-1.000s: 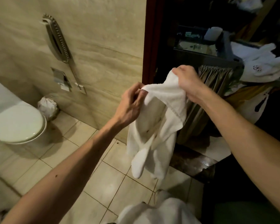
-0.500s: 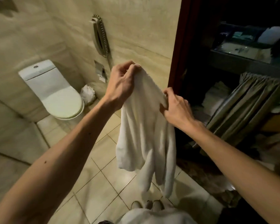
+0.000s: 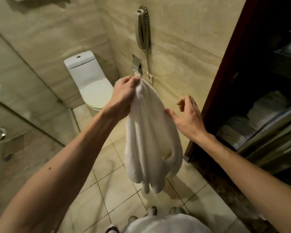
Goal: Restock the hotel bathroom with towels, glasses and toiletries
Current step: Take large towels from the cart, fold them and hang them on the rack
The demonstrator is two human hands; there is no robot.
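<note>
A white towel [image 3: 149, 140] hangs bunched in front of me over the tiled floor. My left hand [image 3: 124, 96] grips its top end, fingers curled round the cloth. My right hand [image 3: 186, 115] is just to the right of the towel with its fingers loosely spread; the thumb tip touches the towel's edge and holds nothing. More white cloth [image 3: 166, 224] lies bundled against my body at the bottom of the view.
A white toilet [image 3: 91, 83] stands in the far corner. A wall phone [image 3: 143, 29] and a paper holder [image 3: 137, 65] hang on the marble wall. A glass shower door with a handle [image 3: 0, 133] is at left. A dark door frame [image 3: 225, 81] and a cart with folded linen [image 3: 262, 113] are at right.
My right hand has let go of the towel and opened beside it. The left hand keeps the top end. My view has swung left, farther into the bathroom.
</note>
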